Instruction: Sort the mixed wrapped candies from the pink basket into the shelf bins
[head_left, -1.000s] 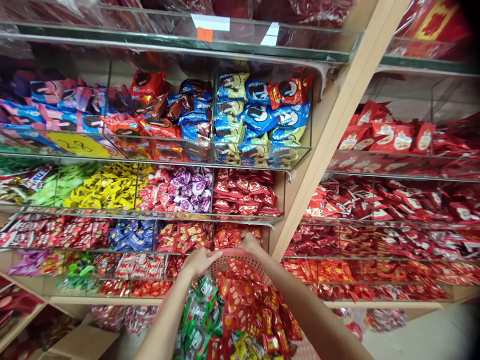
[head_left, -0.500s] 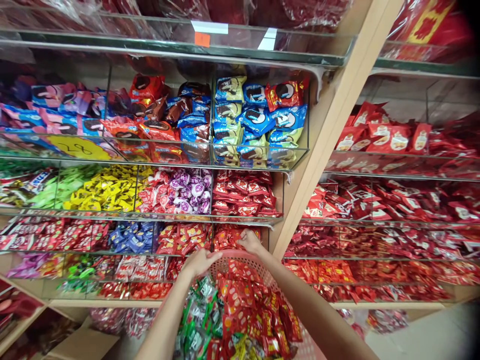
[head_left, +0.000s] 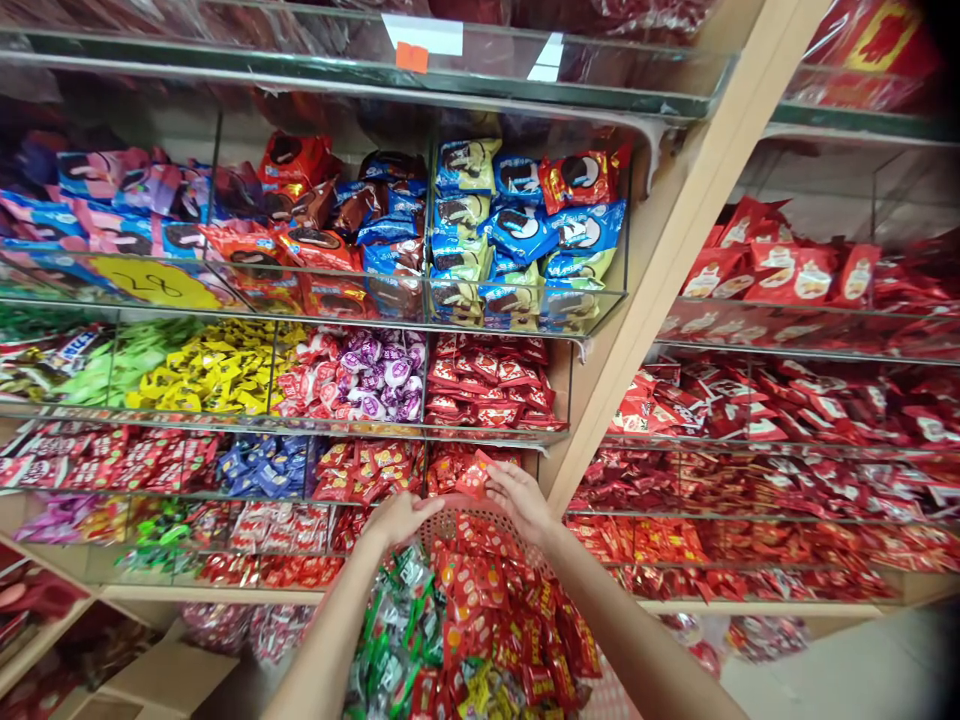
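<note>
A pink plastic basket [head_left: 491,507] with a perforated wall stands in front of me. My left hand [head_left: 401,522] is closed on the left part of its far rim. Red candy packets [head_left: 476,585] fill the middle and right of it, green-and-clear packets [head_left: 405,590] the left, and some yellow ones [head_left: 495,690] lie nearest me. My right hand [head_left: 519,497] is just above the rim, its fingers closed on a red candy packet [head_left: 476,474]. Behind that packet is a shelf bin [head_left: 442,470] of similar red packets.
Clear-fronted shelves of wrapped sweets rise ahead, with blue cookie packs [head_left: 521,235], yellow sweets [head_left: 225,370] and purple sweets [head_left: 382,365]. A wooden upright [head_left: 675,250] divides them from more red packets on the right. An open cardboard box [head_left: 161,680] sits low at the left.
My right hand has drawn back slightly from the red packets' bin toward the basket, and a red candy packet now shows in its fingers. My left hand stays on the rim.
</note>
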